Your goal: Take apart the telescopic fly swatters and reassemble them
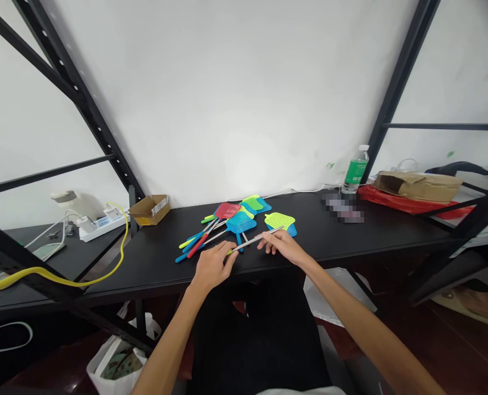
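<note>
A thin metal telescopic rod (pixel 249 242) with a yellow-green handle slants up to the right above the table's front part. My left hand (pixel 214 266) is closed around its handle end. Higher up, my right hand (pixel 283 246) pinches the rod between thumb and finger, its other fingers curled below. Just behind my hands lies a pile of fly swatters, with a blue swatter head (pixel 241 223) and a red swatter head (pixel 226 210) on top. To the right, a yellow-green swatter head (pixel 281 220) overlaps a blue one. Whether the rod carries a head is unclear.
The black table (pixel 310 249) runs along a white wall. A small open cardboard box (pixel 150 210) stands left, near a power strip (pixel 104 224) and a yellow cable (pixel 123 247). At right are a water bottle (pixel 356 171), a blurred patch and a brown package (pixel 416 185). Black metal posts flank both sides.
</note>
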